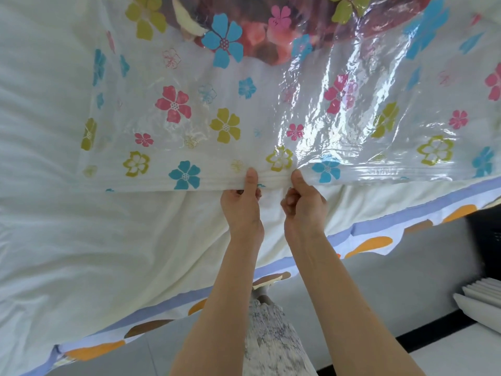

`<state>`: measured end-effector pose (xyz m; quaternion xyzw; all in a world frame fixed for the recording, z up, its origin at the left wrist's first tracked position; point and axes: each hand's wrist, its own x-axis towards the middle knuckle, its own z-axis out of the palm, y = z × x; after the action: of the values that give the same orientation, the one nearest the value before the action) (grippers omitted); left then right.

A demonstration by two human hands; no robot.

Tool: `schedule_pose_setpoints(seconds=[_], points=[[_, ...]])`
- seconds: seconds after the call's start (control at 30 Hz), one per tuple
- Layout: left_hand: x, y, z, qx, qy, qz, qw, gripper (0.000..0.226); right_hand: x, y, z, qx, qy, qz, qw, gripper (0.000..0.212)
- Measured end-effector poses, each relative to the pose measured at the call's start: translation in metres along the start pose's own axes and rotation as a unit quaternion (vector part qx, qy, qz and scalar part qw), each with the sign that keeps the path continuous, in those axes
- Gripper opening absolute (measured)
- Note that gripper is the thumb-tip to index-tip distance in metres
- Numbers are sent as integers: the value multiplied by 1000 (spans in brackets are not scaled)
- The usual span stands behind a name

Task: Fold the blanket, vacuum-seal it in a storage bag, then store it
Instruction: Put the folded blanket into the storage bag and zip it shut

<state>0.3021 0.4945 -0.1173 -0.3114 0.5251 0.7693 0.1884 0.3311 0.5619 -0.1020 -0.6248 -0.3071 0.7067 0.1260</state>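
A clear plastic storage bag (311, 109) printed with pink, blue and yellow-green flowers lies flat on the bed. A dark red and pink blanket (271, 33) shows through it at the far end. My left hand (242, 202) pinches the bag's near edge, thumb on top of the ribbed zip strip. My right hand (303, 199) pinches the same strip just to the right, fingers curled under it. The two hands are a thumb's width apart at the middle of the edge.
The bag lies on a white bed sheet (81, 240) whose hem (366, 245) has a blue band with orange and brown shapes. Grey floor lies below the bed edge. White ribbed panels (482, 302) stand at the right, with a dark object above them.
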Motion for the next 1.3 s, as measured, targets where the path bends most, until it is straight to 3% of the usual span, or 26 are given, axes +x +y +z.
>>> schedule_pose_setpoints(seconds=[0.1, 0.23, 0.33, 0.53, 0.67, 0.73, 0.9, 1.03, 1.2, 1.3], points=[[1, -1, -1, -3, -8, 7, 1000, 10, 1, -9, -10, 0, -56, 35, 998, 10], [1, -5, -1, -14, 2, 2, 1000, 11, 18, -32, -22, 153, -57, 33, 986, 19], [0, -8, 5, -50, 29, -25, 998, 12, 23, -44, -33, 96, -21, -15, 995, 7], [-12, -25, 24, -96, -12, -76, 992, 34, 24, -39, -38, 69, 7, -24, 997, 14], [-15, -36, 33, -94, -10, -56, 994, 9, 29, -38, -41, 77, -24, -17, 997, 18], [-15, -40, 34, -61, 9, -45, 997, 17, 29, -37, -43, 75, -52, -14, 996, 18], [-13, -41, 34, -29, 28, -61, 997, 32, 17, -19, -38, -118, -149, 13, 982, 23], [-20, -44, 38, -69, -50, -57, 995, 9, 13, -18, -30, -144, -156, -41, 976, 13], [-15, -39, 48, -16, -21, -44, 999, 30, 14, -26, -24, -215, -170, -102, 956, 28], [-10, -37, 44, 77, 9, 24, 997, 43, 12, -22, -14, -218, -146, -121, 957, 31]])
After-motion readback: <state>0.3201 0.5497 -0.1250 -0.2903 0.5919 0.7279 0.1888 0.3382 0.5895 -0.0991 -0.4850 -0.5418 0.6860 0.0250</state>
